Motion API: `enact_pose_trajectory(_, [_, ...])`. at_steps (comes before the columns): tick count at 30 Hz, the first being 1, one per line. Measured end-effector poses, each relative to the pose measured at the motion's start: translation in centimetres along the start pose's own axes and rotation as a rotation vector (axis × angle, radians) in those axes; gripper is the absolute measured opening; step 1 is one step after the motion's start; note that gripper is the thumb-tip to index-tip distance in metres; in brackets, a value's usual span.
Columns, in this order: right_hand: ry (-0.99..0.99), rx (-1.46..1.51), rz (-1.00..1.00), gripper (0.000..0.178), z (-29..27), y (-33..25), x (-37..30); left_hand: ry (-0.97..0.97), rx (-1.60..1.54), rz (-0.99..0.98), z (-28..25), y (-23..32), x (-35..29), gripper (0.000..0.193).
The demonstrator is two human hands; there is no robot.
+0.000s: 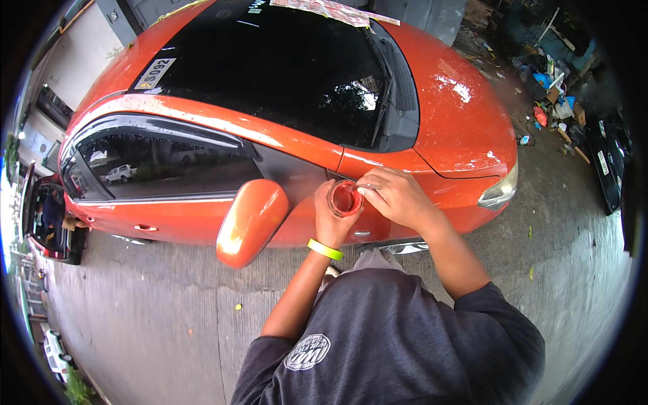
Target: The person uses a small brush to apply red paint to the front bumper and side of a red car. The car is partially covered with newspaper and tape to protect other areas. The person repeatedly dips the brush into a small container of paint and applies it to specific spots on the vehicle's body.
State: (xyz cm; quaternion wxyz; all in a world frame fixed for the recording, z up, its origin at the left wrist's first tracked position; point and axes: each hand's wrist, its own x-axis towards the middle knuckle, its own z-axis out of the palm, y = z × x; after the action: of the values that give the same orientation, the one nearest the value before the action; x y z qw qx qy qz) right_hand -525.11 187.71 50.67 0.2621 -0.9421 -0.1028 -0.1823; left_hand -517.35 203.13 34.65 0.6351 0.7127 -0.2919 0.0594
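In front of my body, my left hand [328,221] is wrapped round a small clear jar [345,198], its mouth facing up. Red paint-like stuff coats the inside of the jar. My right hand [398,197] pinches a thin, metal-looking stick [368,185] at the jar's right rim; its far end cannot be made out clearly. Both hands are held close together over the side of an orange-red car [449,88], near its front fender. Left of my left hand juts the car's orange side mirror [253,223].
Paper sheets [327,10] lie at the windshield's far edge. A litter heap [557,101] and a black car [604,158] are at the right. Far left stands a red vehicle [50,251] with a person beside it; a white vehicle [55,354] is lower left. Concrete ground [169,304] surrounds me.
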Motion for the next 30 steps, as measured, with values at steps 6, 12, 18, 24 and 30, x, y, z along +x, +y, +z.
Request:
enact_pose_trajectory(6, [0.040,0.066,-0.110,0.014,0.3,-0.3,-1.3,0.123,0.019,0.164,-0.6,0.0,0.7,0.089])
enact_pose_trajectory(12, [0.151,0.090,-0.190,0.018,0.0,-1.7,-0.9,0.138,0.004,0.208,-0.6,1.5,2.1,0.092])
enact_pose_trajectory(18, [0.243,0.054,-0.124,0.017,-0.8,-1.1,-0.4,0.096,0.072,0.235,-0.7,2.4,2.5,0.093])
enact_pose_trajectory(24, [0.218,0.079,-0.173,0.017,-0.7,-0.7,-0.8,0.085,0.027,0.211,-0.3,1.9,2.0,0.091])
enact_pose_trajectory(30, [0.288,0.107,-0.107,0.016,-0.6,-0.5,-0.6,0.123,-0.026,0.197,-0.1,1.7,2.1,0.091])
